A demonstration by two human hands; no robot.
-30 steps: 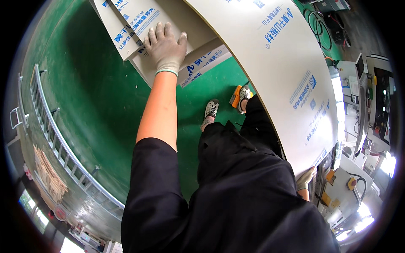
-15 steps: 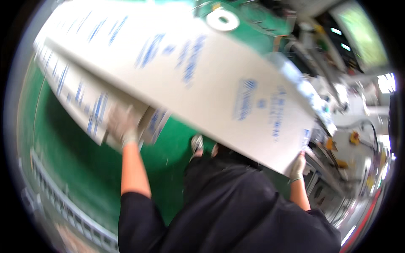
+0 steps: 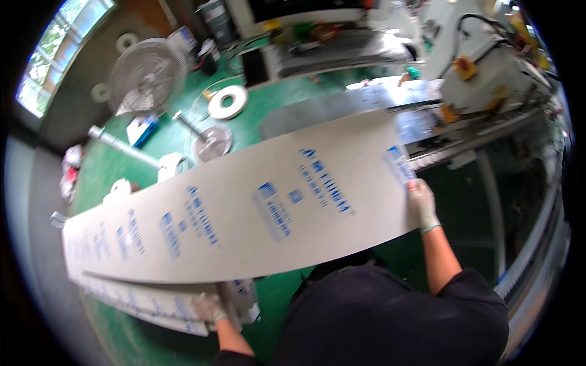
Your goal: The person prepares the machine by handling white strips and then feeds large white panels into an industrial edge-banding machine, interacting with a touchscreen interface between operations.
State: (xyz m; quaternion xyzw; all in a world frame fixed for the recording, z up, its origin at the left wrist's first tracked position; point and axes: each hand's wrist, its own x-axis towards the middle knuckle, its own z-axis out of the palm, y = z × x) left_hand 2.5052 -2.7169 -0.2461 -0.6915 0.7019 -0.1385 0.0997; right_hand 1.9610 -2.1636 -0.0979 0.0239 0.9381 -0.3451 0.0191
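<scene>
A long pale panel (image 3: 244,207) with blue print slants across the view, its right end nearer the machine. My right hand (image 3: 422,204), in a light glove, is closed on the panel's right end, thumb on the printed face. Below its near edge, at the left, lie more pale printed panels (image 3: 146,300). My left hand (image 3: 207,307), also gloved, lies against these lower panels near their right end, fingers extended and slightly blurred. The long panel hides part of the lower ones.
Ahead stands a machine with a metal plate (image 3: 342,110) and a rail (image 3: 482,131) at the right. On the green floor are a white ring-shaped roll (image 3: 227,102), a round metal base (image 3: 213,143) and a large fan (image 3: 148,74). A white tube (image 3: 124,146) lies beyond the panel's left part.
The view has turned, bringing the fan and machine into sight. The long panel now lies more level across the view, its right end against the machine's plate. My right hand still grips it.
</scene>
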